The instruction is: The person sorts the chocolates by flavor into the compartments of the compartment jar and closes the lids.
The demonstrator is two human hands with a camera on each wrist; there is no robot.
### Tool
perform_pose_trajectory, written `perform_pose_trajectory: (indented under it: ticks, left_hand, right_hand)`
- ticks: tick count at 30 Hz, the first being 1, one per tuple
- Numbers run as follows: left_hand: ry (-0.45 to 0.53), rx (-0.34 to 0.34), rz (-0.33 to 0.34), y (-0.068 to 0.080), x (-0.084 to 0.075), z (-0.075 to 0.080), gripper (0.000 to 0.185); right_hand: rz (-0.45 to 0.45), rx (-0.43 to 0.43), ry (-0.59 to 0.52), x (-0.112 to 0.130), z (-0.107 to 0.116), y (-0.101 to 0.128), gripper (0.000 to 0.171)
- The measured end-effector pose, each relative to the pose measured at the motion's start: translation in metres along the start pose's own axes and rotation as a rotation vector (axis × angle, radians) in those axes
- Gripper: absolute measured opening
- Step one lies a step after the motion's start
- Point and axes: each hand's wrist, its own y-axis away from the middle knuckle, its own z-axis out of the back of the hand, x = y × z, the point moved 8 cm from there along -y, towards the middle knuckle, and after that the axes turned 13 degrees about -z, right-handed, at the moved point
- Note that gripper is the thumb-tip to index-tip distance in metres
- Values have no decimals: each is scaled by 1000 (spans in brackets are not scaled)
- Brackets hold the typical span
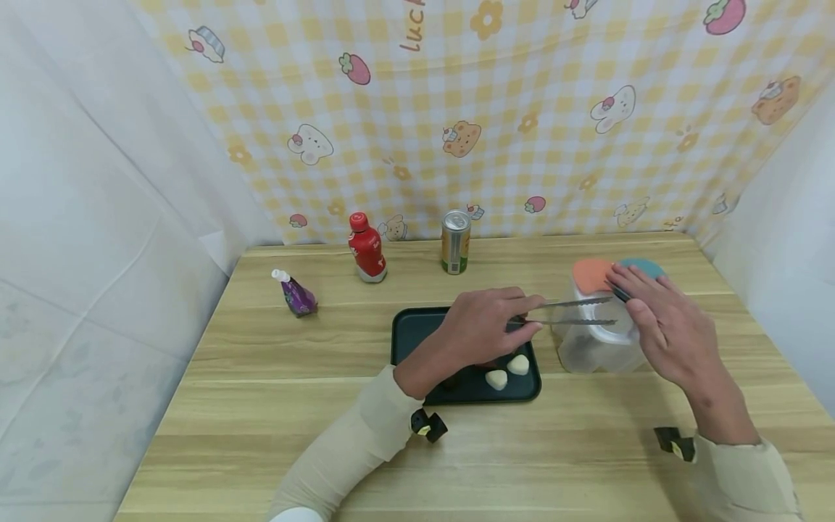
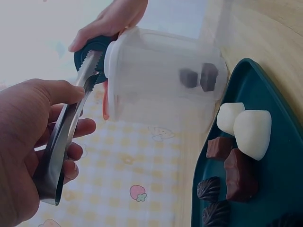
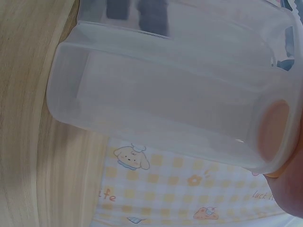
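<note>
My left hand [image 1: 485, 322] holds metal tongs [image 2: 57, 151] between thumb and fingers. Their serrated tips are slightly apart over the top of a clear divided container [image 1: 580, 355]; I see nothing between them. My right hand [image 1: 681, 333] lies over the container's top, thumb and fingers around a raised dark green flip lid [image 2: 97, 43]. An orange lid [image 1: 592, 275] and a teal lid [image 1: 642, 267] show beside its fingers. Dark chocolate-like cubes [image 2: 208, 76] lie at the container's bottom; in the right wrist view, the nearest compartment shows no pieces.
Left of the container, a dark green tray [image 1: 407, 330] bears white pieces [image 2: 253, 135], brown chocolates [image 2: 241, 176] and dark ridged ones [image 2: 208, 189]. Farther back stand a red bottle [image 1: 368, 254] and a can [image 1: 455, 243]. A purple pouch [image 1: 298, 297] is at the left.
</note>
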Motion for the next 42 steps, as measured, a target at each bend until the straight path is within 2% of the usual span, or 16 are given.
perform_pose_trajectory:
  ticks: [12,20,27,34,38,42]
  left_hand:
    - [-19,-34,0,7,5,3,33]
    - [-20,-20,17,22,11,9,33]
    - [-18,-4,57,45,21,13,34]
    - [-40,6,88,77,36,12,33]
    - [-57,48,116,95,46,11,33]
    - [-93,121,157,112,58,11,34]
  right_hand:
    - [-10,13,0,-1,-1,0,43]
    - [-7,4,3,-1,-1,0,43]
    - [-11,3,-3,-2,-1,0,43]
    - [-9,2,-3,-1,-1,-1,43]
    - [-6,-1,-3,-1,-1,-1,43]
    - [-5,-3,0,-1,-1,-1,43]
